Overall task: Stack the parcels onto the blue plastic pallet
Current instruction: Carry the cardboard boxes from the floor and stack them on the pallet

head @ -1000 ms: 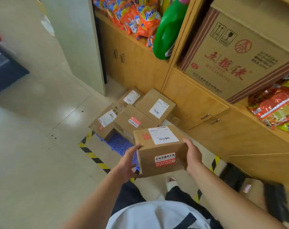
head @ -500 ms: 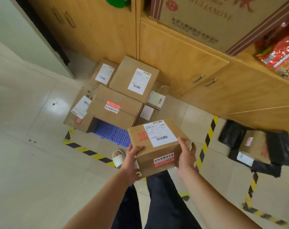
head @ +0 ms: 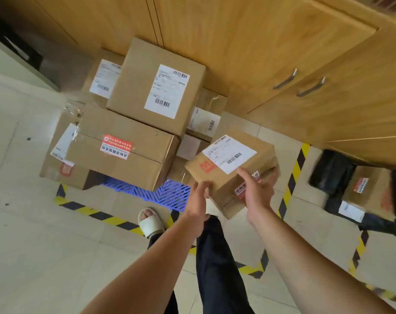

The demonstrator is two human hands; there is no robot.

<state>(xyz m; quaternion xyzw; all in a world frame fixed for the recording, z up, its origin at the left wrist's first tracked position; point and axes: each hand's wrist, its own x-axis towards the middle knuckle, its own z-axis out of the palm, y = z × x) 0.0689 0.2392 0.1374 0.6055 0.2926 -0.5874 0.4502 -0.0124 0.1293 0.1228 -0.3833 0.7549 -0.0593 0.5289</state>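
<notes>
I hold a small box [head: 231,165] tilted in the air above the pallet's [head: 170,193] near right corner, its white label facing up. My right hand [head: 258,192] grips the side nearest me, thumb on the top edge and fingers wrapped across the front over a red-and-white sticker. My left hand [head: 198,197] meets the box at its lower left corner. The blur hides whether those fingers curl under it or only press against it, so I cannot tell. The two hands are apart, with the box between them.

Only a strip of the blue pallet's grid shows, at its near edge. The rest is covered with parcels: a long box [head: 124,150] with a red sticker lies along the near left part, and a big box [head: 156,87] with a white label sits higher toward the pallet's far side. Smaller parcels are wedged on the pallet's right part, just beside the box I hold.

Yellow-and-black tape [head: 292,177] runs on the floor around the pallet. Wooden cupboards [head: 237,41] stand just beyond the pallet. Well to the right of the pallet lies a heap of black bags [head: 332,171]. My slipper [head: 150,219] stands just on the near side of the pallet.
</notes>
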